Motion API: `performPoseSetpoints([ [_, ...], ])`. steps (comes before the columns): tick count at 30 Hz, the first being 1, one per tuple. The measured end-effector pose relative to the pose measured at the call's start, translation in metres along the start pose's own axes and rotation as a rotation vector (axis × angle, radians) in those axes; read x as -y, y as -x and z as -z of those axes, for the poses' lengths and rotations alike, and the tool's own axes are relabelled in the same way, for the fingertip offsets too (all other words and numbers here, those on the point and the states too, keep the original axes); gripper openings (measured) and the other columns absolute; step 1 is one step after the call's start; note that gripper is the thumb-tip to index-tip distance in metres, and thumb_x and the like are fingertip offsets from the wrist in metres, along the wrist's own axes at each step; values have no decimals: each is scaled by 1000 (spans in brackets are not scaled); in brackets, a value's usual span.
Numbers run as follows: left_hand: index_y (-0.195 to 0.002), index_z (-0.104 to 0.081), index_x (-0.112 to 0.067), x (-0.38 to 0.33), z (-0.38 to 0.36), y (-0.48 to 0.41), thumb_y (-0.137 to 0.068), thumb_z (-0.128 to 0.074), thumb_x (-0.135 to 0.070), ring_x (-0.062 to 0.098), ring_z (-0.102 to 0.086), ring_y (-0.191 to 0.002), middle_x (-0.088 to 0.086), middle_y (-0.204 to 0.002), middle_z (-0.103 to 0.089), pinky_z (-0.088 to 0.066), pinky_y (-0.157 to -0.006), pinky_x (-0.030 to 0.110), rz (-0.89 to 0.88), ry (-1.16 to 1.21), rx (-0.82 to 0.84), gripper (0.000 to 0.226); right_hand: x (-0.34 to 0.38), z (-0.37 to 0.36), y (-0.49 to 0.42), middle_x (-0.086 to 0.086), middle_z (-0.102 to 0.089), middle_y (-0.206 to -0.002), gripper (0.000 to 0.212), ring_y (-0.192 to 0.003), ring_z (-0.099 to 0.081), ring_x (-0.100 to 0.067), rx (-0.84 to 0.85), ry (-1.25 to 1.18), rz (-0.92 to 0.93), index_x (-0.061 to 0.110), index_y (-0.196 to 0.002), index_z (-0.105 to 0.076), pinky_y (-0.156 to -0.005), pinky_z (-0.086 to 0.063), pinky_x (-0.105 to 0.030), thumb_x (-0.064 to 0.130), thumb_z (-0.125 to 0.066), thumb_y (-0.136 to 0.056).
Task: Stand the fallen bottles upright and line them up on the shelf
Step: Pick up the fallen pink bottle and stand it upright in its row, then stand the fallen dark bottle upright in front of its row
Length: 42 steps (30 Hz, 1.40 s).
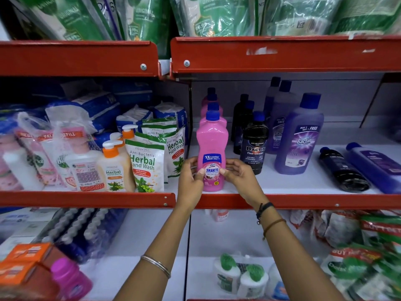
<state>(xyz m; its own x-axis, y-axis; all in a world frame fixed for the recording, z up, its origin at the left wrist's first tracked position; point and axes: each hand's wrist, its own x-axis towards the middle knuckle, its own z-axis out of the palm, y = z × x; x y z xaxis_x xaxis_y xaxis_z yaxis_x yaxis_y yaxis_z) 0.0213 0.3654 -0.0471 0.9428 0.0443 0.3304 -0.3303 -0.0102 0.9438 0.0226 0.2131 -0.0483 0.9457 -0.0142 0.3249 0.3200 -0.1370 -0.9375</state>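
Note:
A pink bottle (212, 144) with a blue cap stands upright at the front of the white shelf (293, 183), heading a row of pink bottles. My left hand (191, 177) and my right hand (236, 173) both grip its lower part from either side. To its right stand a black bottle (254, 144) and a purple bottle (298, 137), each fronting a row. Further right, a black bottle (342, 168) and a purple bottle (373, 166) lie on their sides.
Herbal hand wash pouches (145, 161) and pump bottles (115, 168) fill the shelf section to the left. A red shelf lip (303, 200) runs along the front. Green refill packs (206, 16) hang above. Packaged goods crowd the shelf below.

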Motion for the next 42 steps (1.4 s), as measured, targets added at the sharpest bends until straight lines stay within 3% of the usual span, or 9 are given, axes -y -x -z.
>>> performPoseSetpoints([
  [7, -112, -48, -23, 1, -5, 6, -87, -58, -7, 13, -60, -105, 4, -114, -59, -55, -73, 12, -121, 41, -157, 31, 9, -3, 10, 1, -62, -116, 40, -107, -60, -11, -71, 96, 45, 16, -120, -54, -91, -50, -23, 27, -65, -84],
  [11, -116, -49, -16, 4, -12, 16, -88, -54, -10, 18, -57, -114, 8, -124, -57, -54, -92, 32, -208, 61, -348, 28, 10, 17, 32, 3, -58, -124, 41, -114, -55, -11, -205, 128, 92, 17, -123, -54, -97, -43, -23, 30, -64, -85],
  [14, -115, -48, -7, 1, -34, 30, -84, -56, -11, 21, -46, -124, 16, -129, -47, -45, -99, 20, -413, -44, -470, 33, 9, 55, 50, -3, -65, -118, 31, -110, -60, -13, -295, 119, 147, 16, -116, -59, -97, -46, -24, 25, -63, -86],
  [17, -109, -50, -11, -14, -85, 48, -82, -53, -14, 11, -40, -120, 7, -121, -46, -33, -104, 20, -595, -133, -413, 28, 8, 113, 62, -3, -67, -113, 26, -107, -62, -17, -412, 176, 150, 15, -112, -61, -96, -48, -29, 23, -62, -87],
  [20, -108, -50, -14, -27, -151, 56, -83, -50, -14, 19, -46, -114, 4, -116, -47, -34, -105, 31, -654, -111, -205, 25, 7, 179, 66, -6, -65, -112, 20, -107, -61, -22, -532, 223, 101, 17, -109, -60, -96, -47, -32, 17, -59, -89],
  [25, -112, -48, -13, -28, -249, 49, -84, -53, -13, 20, -50, -108, 5, -114, -51, -42, -97, 33, -377, -109, 137, 28, 6, 265, 57, -17, -64, -116, 26, -110, -58, -32, -629, 447, -26, 5, -113, -60, -87, -43, -29, 14, -56, -89],
  [30, -122, -43, -3, -24, -325, 28, -91, -46, -12, 30, -48, -120, 18, -128, -51, -39, -99, 31, 24, -314, 450, 33, -1, 311, 42, -30, -64, -110, 25, -102, -59, -43, -475, 688, -263, -4, -103, -60, -84, -45, -41, 16, -49, -92],
  [36, -125, -37, -6, -17, -356, 21, -96, -38, -28, 35, -55, -112, 22, -126, -55, -46, -92, 39, 185, -418, 553, 36, -16, 309, 38, -32, -66, -93, 29, -89, -63, -43, -531, 870, -245, -6, -92, -61, -70, -45, -38, 20, -47, -92],
  [42, -138, -24, -11, -13, -351, 21, -93, -47, -19, 26, -55, -116, 13, -130, -56, -44, -95, 32, 208, -324, 537, 51, -22, 311, 38, -31, -67, -102, 31, -94, -62, -43, -515, 757, -272, -1, -101, -62, -74, -46, -37, 25, -48, -91],
])
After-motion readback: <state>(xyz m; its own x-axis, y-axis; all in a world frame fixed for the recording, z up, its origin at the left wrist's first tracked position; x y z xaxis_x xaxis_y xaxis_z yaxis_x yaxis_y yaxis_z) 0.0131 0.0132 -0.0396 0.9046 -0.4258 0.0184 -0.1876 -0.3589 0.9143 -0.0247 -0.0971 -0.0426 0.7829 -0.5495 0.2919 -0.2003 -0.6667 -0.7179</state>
